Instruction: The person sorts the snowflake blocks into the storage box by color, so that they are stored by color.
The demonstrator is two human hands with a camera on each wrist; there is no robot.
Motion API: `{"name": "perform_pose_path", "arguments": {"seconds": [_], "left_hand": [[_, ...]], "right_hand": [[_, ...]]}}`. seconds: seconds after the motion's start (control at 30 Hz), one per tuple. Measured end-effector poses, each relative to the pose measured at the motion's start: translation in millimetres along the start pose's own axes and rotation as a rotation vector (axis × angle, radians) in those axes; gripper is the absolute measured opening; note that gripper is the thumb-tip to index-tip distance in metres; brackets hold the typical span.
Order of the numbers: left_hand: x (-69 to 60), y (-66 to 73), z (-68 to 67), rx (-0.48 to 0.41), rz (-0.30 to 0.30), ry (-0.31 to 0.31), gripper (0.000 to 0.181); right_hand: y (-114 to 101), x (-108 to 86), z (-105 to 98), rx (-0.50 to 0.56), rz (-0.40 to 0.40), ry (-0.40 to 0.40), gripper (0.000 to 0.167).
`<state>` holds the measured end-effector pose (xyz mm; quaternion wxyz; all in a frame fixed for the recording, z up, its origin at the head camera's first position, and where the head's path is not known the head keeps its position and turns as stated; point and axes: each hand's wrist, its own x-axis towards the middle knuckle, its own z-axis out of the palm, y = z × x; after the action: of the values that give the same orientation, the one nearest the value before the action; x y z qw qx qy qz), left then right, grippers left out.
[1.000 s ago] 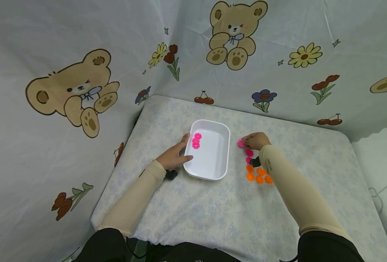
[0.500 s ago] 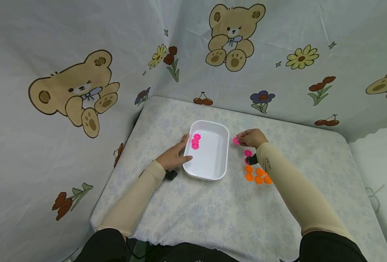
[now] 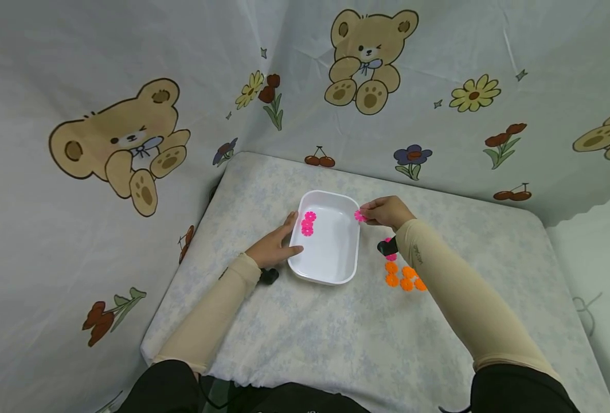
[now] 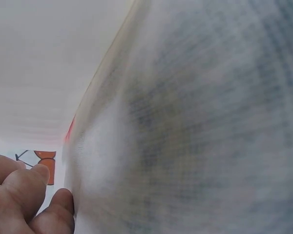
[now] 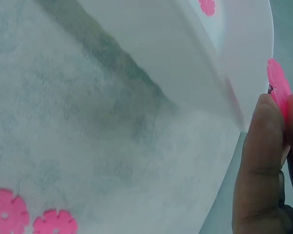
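Note:
A white rectangular tray (image 3: 331, 246) lies on the table, with several pink flower-shaped discs (image 3: 307, 223) inside near its left wall. My left hand (image 3: 276, 241) holds the tray's left side, its thumb over the rim and its fingers along the outer wall. Between thumb and fingers my right hand (image 3: 387, 211) pinches another pink flower-shaped disc (image 3: 359, 216), held at the tray's right rim. The right wrist view shows this pinched disc (image 5: 278, 85) nearly edge-on at the fingertips. Whether it touches the rim, I cannot tell. In the left wrist view, some fingers (image 4: 24, 195) appear low at the left.
Two pink discs (image 5: 7, 212) lie on the cloth right of the tray, partly hidden in the head view by the black wrist camera (image 3: 387, 247). Several orange discs (image 3: 406, 278) lie just nearer. A bear-printed curtain (image 3: 284, 69) rises behind and left of the table (image 3: 305, 332).
My right hand has moved left with the pink disc, from beside the other loose discs to the tray's right rim. The left hand stays at the tray.

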<state>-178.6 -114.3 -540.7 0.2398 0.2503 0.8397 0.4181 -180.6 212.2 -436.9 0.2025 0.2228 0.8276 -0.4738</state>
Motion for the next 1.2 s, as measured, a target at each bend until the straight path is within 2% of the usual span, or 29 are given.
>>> {"name": "perform_pose_path", "arguments": {"seconds": [0.57, 0.9, 1.2], "left_hand": [[-0.5, 1.6, 0.1, 0.004, -0.016, 0.004, 0.092], [0.8, 0.2, 0.1, 0.013, -0.015, 0.001, 0.092], [0.9, -3.5, -1.3, 0.018, 0.024, -0.008, 0.091]], "right_hand": [[-26, 4.3, 53, -0.077, -0.037, -0.042, 0.022], [-43, 6.1, 94, -0.199, -0.105, -0.050, 0.019], [-41, 10.8, 126, -0.308, -0.167, -0.087, 0.017]]}}
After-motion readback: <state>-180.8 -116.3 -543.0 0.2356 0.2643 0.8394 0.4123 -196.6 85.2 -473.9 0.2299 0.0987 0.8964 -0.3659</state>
